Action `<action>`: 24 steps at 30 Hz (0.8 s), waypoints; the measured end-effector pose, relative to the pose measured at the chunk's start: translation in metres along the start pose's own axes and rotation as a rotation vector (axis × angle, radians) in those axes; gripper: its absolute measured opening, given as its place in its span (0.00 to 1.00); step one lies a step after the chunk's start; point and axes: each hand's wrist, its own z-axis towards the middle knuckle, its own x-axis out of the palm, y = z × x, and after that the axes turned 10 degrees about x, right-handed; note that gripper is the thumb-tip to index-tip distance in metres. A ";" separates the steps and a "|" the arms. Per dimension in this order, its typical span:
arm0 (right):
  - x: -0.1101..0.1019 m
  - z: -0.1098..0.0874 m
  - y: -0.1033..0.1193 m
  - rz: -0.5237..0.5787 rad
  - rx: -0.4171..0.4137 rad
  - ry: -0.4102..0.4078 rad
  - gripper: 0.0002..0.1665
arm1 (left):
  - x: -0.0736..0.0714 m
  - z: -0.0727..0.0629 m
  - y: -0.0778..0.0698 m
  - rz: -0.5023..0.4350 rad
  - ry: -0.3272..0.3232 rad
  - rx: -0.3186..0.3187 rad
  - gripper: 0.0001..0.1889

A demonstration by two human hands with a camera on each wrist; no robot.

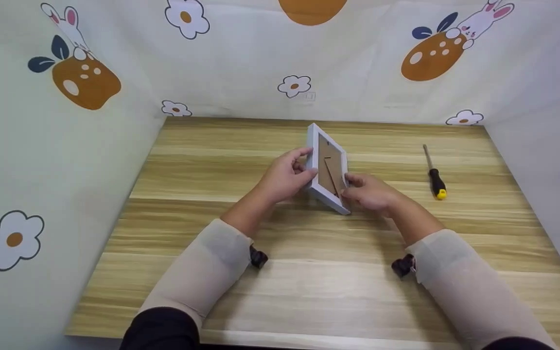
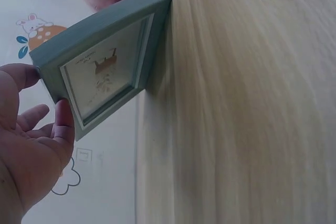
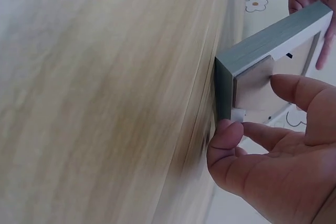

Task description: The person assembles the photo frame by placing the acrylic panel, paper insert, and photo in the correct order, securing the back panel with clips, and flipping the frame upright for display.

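Note:
A picture frame (image 1: 324,181) stands tilted over the table, its brown backing and narrow stand toward the right. My left hand (image 1: 282,177) pinches its left edge between thumb and fingers. At the lower right edge my right hand (image 1: 373,195) grips the frame. The right wrist view shows the right thumb (image 3: 227,136) at the frame's corner and a fingertip against the stand flap (image 3: 254,85). In the left wrist view the grey-green front (image 2: 100,31) surrounds a pale print with a small drawing and lettering.
A screwdriver (image 1: 436,181) with a black and yellow handle lies at the right of the wooden table (image 1: 202,204). Patterned cloth walls (image 1: 241,63) enclose the table at the back and both sides. Small black cameras (image 1: 258,257) sit at both wrists.

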 end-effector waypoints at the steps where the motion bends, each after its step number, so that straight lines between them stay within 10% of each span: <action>1: 0.000 0.001 0.000 0.004 -0.004 0.004 0.46 | 0.000 0.001 -0.001 -0.001 -0.002 0.005 0.33; 24: 0.001 0.008 0.000 0.036 -0.043 0.017 0.37 | 0.021 0.014 -0.026 -0.073 0.071 0.157 0.33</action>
